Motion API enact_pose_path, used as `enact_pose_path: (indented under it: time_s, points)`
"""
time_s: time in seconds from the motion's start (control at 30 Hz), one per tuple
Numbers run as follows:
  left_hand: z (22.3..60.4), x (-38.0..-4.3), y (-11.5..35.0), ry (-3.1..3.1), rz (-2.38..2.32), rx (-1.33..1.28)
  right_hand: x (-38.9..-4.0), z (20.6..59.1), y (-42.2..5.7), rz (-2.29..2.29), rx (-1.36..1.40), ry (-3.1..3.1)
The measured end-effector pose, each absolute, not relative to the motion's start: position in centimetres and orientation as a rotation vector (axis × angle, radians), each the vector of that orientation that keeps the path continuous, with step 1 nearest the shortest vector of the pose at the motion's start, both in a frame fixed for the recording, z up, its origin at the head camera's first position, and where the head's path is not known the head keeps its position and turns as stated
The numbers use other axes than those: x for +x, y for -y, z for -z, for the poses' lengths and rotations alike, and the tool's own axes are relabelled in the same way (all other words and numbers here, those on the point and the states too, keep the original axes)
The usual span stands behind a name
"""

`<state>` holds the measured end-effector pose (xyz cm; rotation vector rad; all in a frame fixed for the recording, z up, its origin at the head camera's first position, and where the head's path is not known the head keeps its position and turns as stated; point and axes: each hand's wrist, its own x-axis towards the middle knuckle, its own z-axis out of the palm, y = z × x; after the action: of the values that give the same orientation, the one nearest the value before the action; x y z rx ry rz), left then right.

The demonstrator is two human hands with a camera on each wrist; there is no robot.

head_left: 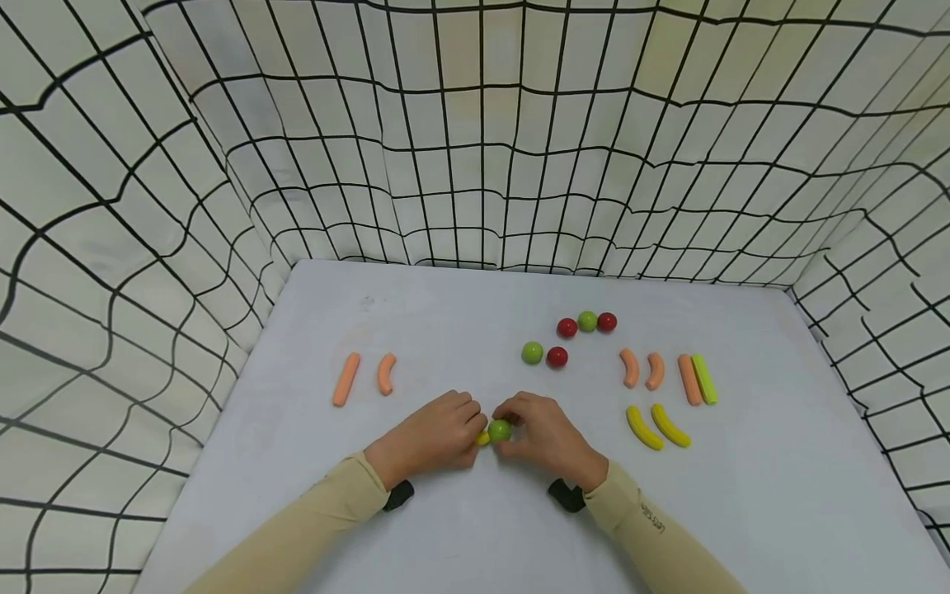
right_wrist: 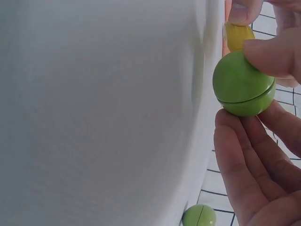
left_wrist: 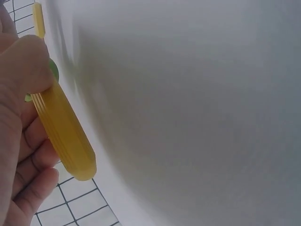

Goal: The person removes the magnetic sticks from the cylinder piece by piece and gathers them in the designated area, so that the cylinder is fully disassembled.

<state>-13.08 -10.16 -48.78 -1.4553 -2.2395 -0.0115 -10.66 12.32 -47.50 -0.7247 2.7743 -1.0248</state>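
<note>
My left hand (head_left: 438, 435) pinches a yellow rod-like piece (left_wrist: 67, 134) with ridged sides and a rounded end. In the head view most of that piece is hidden by the fingers; only its tip (head_left: 482, 438) shows. Beside it, my right hand (head_left: 545, 433) holds a green ball (right_wrist: 242, 82) between thumb and fingertips. A dark seam runs round the ball. The yellow tip lies right against or very near the ball; whether they are joined I cannot tell. Both hands are close together over the front middle of the white table (head_left: 475, 536).
Left of the hands lie a straight orange stick (head_left: 346, 379) and a curved orange piece (head_left: 385, 374). Beyond them are red balls (head_left: 557, 357) and green balls (head_left: 532, 353). Further right lie curved orange pieces (head_left: 629, 368), yellow curved pieces (head_left: 644, 427) and a lime stick (head_left: 704, 379). Black netting (head_left: 482, 148) surrounds the table.
</note>
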Motion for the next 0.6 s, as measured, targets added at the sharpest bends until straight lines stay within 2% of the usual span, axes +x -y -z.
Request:
enact_pose_path:
  time_s: [0.6]
  points:
    - [49.1, -13.5, 8.9, 2.241, 0.031, -1.414, -11.0, 48.0, -13.0, 1.074, -0.581, -2.843]
